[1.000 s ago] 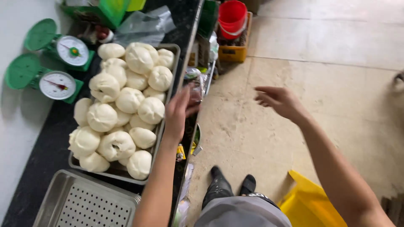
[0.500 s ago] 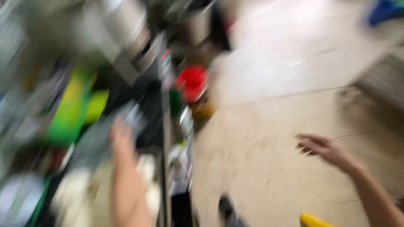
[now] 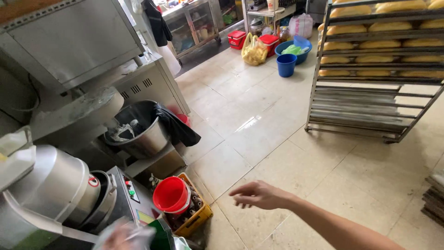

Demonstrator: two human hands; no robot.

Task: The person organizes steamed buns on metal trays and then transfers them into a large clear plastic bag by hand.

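Right hand (image 3: 259, 194) empty (fingers spread), above floor (image 3: 286, 120)

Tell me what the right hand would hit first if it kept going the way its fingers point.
The right hand, open and empty, points left over the tiled floor. Straight on, it would likely meet the red bucket sitting in the yellow crate, though depth is unclear.

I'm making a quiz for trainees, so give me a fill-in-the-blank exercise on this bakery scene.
1. The right hand is open and holds ____.
2. The bucket in the yellow crate is ____.
3. The loaves lie on a wheeled metal ____.
4. The black cloth hangs over the rim of the mixer ____.

Missing: nothing; red; rack; bowl
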